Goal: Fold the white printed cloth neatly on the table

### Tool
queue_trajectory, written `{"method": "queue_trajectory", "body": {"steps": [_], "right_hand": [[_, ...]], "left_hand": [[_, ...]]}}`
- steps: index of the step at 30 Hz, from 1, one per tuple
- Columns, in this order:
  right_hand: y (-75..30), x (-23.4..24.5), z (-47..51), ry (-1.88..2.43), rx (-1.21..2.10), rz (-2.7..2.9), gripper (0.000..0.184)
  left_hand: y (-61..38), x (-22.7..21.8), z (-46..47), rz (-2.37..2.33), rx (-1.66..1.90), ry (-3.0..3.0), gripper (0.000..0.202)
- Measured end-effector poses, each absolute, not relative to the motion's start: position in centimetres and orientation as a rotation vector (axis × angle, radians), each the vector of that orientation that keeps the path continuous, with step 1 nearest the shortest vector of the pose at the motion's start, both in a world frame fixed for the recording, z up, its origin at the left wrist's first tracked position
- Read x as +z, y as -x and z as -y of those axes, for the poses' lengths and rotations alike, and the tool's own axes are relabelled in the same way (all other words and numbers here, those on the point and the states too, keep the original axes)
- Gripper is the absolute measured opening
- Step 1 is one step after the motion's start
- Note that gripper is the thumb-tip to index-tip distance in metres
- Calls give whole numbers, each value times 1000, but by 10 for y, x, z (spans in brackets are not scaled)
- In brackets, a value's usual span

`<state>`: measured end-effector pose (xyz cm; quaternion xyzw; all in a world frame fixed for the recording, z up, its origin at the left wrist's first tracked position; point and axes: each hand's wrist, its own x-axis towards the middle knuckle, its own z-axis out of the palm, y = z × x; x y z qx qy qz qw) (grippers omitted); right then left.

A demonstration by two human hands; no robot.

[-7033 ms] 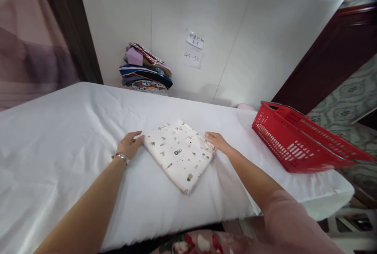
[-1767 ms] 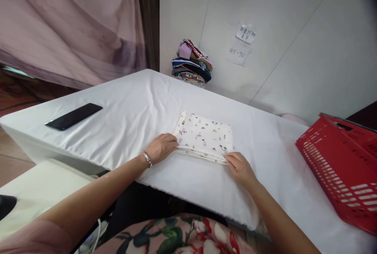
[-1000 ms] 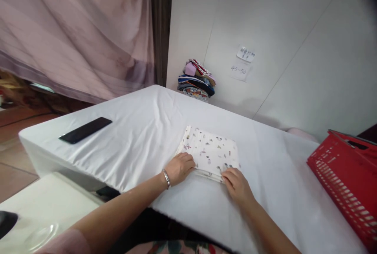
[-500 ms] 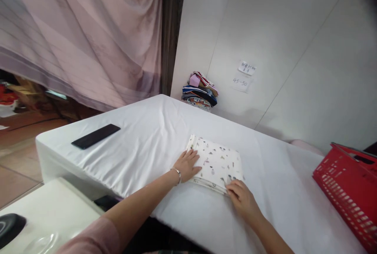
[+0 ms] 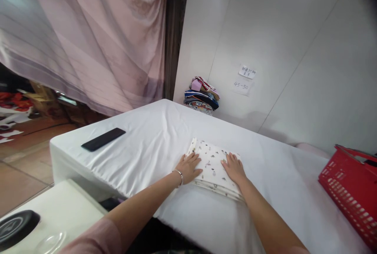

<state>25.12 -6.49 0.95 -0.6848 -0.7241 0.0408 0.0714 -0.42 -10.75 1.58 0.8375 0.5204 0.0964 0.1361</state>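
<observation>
A folded white cloth [image 5: 210, 167] with a small scattered print lies on the white-covered table [image 5: 141, 155] in front of me. My left hand [image 5: 188, 167], with a bracelet at the wrist, rests flat on the cloth's left side, fingers spread. On its right side my right hand [image 5: 234, 167] lies flat too, fingers stretched toward the far edge. Several layers show along the cloth's near edge. Neither hand grips anything.
A dark phone-like slab [image 5: 103, 139] lies on the table's left part. Folded fabrics [image 5: 202, 96] are stacked by the wall. At right stands a red basket [image 5: 349, 195]. Paper notes [image 5: 243, 85] hang on the wall. A white surface with a black round object [image 5: 19, 228] is at lower left.
My right hand has moved from the cloth's near right corner up onto its top, fingers now laid out flat. The left hand stays on the left side. The view has shifted slightly.
</observation>
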Motion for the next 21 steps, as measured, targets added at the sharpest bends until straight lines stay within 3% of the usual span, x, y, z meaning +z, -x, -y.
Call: {"method": "queue_trajectory", "body": {"steps": [5,9,21], "right_hand": [[-256,-8,66,2164,139,2210,64],[-254,-6,67,2169,69,2201,62],[-253,-4,72,2176,69,2161,62]], "left_hand": [[-4,40,89,-1483,91,-2300,59],[-30,56,56,-1556,288,-2428,62],[-25,10,16,-1778,229,-2147,71]]}}
